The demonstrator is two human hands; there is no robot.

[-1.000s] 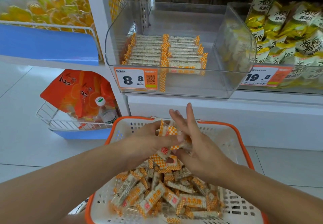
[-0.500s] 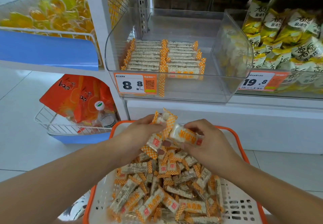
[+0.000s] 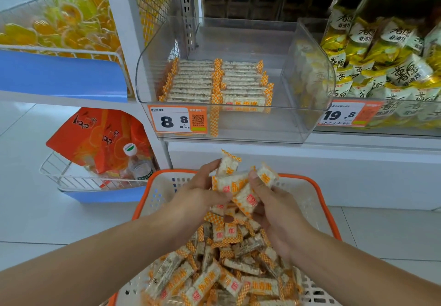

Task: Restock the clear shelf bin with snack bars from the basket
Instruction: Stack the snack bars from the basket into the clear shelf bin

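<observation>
"What are your fingers doing?"

"My left hand [image 3: 198, 196] is curled round a few snack bars [image 3: 235, 187], and one pokes up past my fingertips [image 3: 214, 163]. My right hand [image 3: 274, 208] pinches the same bunch from the right side. The bars are up in the air, just above the pile in the basket [image 3: 307, 181]."

"So which step is this?"

"I think I am picking up and tidying a handful. None of these have gone in yet."

"Where do they go?"

"Into the clear shelf bin [image 3: 307, 50], up and far from me. Two neat rows [image 3: 217, 80] lie in its left part. The right part looks bare."

"What next?"

"I guess I must line the bars up flat, lift them over the front wall with the price tag [image 3: 177, 120], and lay them beside the rows without dropping any."
</observation>
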